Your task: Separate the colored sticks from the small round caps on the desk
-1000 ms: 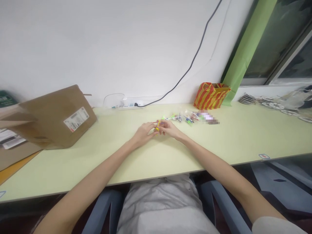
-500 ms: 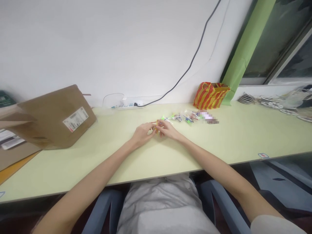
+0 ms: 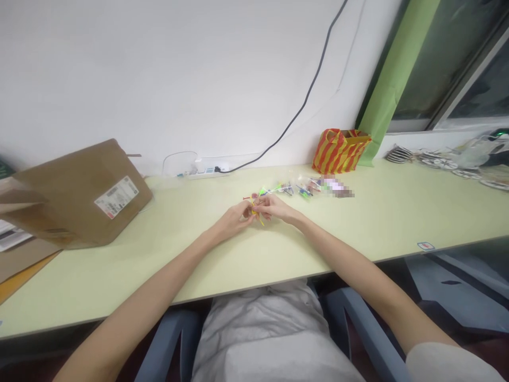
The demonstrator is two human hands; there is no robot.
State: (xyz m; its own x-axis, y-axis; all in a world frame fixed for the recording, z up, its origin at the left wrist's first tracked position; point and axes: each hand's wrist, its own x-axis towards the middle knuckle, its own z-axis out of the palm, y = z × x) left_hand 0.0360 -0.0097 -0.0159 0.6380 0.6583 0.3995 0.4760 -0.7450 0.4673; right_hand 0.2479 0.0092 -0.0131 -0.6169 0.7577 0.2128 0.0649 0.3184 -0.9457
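Both hands meet over the pale table. My left hand [image 3: 233, 220] is closed, its fingertips pinching a small thin yellow plastic piece [image 3: 262, 220]. From the other side my right hand [image 3: 281, 209] has its fingers closed on the same piece. One yellow end sticks out below the fingertips, toward me; the fingers cover the middle. A thin red piece [image 3: 247, 198] shows just beyond my left fingertips; whether it is joined to the yellow one I cannot tell. Just past my right hand lie small coloured plastic pieces [image 3: 304, 193], green, blue, white and red.
A cardboard box [image 3: 83, 196] stands on the left. At the wall lies a power strip [image 3: 207, 172] with a black cable [image 3: 292, 127]. A red-and-yellow striped bag [image 3: 340, 152] stands behind the pieces. Striped round discs [image 3: 398, 154] lie at the far right.
The yellow piece has turned in my fingers, and its end now points down toward me. My hands stay together. The view has shifted slightly.
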